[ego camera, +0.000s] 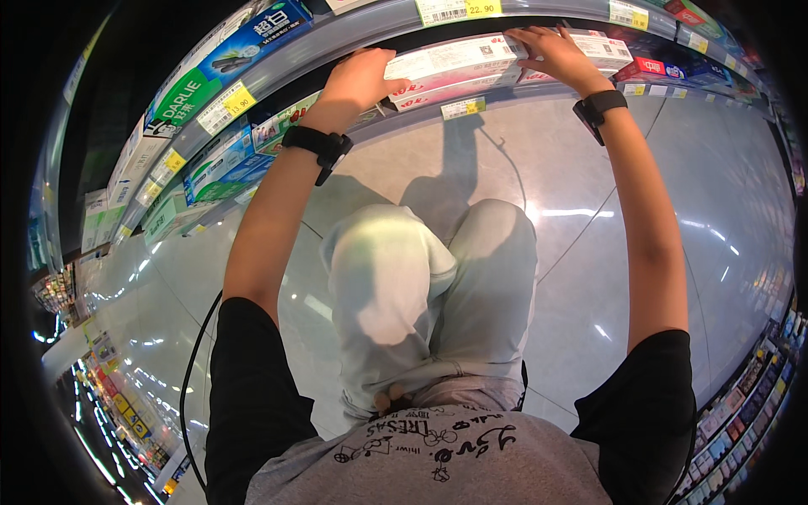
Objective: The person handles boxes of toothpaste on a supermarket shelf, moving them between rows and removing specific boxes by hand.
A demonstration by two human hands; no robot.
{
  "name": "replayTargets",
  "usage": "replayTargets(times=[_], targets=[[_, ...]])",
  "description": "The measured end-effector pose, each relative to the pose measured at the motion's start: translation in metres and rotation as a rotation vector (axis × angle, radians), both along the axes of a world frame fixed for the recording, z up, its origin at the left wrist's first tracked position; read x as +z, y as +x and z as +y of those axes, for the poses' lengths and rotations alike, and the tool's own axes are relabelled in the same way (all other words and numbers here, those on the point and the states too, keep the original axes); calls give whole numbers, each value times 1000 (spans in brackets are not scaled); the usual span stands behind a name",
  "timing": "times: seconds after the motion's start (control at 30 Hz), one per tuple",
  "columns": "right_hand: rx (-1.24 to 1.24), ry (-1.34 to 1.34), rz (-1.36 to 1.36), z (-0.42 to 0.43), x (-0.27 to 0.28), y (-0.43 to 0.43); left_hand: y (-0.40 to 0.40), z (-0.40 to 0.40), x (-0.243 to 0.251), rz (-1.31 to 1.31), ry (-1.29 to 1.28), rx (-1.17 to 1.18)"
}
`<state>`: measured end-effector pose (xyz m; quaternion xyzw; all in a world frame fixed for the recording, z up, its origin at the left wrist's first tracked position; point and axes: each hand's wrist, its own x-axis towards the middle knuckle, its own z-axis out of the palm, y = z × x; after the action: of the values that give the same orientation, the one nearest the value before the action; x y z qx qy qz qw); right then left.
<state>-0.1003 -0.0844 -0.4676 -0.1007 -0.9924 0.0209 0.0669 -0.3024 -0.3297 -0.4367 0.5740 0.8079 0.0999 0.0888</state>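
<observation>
A stack of long white-and-pink cartons (456,60) lies on the low shelf in front of me. My left hand (363,79) grips its left end, thumb against the front and the other fingers reaching behind. At the other end, my right hand (555,55) has its fingers over the top corner and its thumb by the gap beside a neighbouring white carton (606,49). The fingertips of the left hand are partly hidden. Both wrists wear a black strap with a small device, the left strap (315,144) and the right strap (598,111).
Darlie toothpaste cartons (221,66) fill the shelf above at left, over more blue-and-green cartons (221,167). Red cartons (653,68) sit farther right. Price tags (464,108) line the shelf edges. My bent knees (385,265) are over the tiled floor (581,252).
</observation>
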Motion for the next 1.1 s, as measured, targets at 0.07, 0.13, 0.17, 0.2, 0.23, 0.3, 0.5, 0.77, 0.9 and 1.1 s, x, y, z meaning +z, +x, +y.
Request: replayTargets(times=[0.07, 0.13, 0.17, 0.2, 0.23, 0.3, 0.5, 0.77, 0.9, 1.1], targets=[[-1, -62, -3, 3, -4, 0, 4, 3, 2, -20, -97, -2], [105, -134, 77, 5, -3, -4, 1, 3, 3, -45, -96, 14], [109, -138, 78, 7, -2, -4, 0, 3, 3, -69, -93, 25], [83, -208, 33, 8, -1, -3, 1, 3, 5, -68, -98, 28], [57, -278, -13, 10, -1, -2, 2, 5, 6, -107, -92, 37], [54, -229, -16, 15, -1, -6, 3, 6, 5, -147, -90, 43], [125, -271, 124, 17, -7, -1, 4, 9, 5, -104, -54, -6], [66, -308, 21, 15, 1, 1, 4, 8, -1, -68, -52, -52], [99, -305, 93, 9, 3, -2, 3, 2, -1, -109, 32, -46], [124, -317, 94, 9, 4, -1, 5, 3, 6, -133, -1, -33]])
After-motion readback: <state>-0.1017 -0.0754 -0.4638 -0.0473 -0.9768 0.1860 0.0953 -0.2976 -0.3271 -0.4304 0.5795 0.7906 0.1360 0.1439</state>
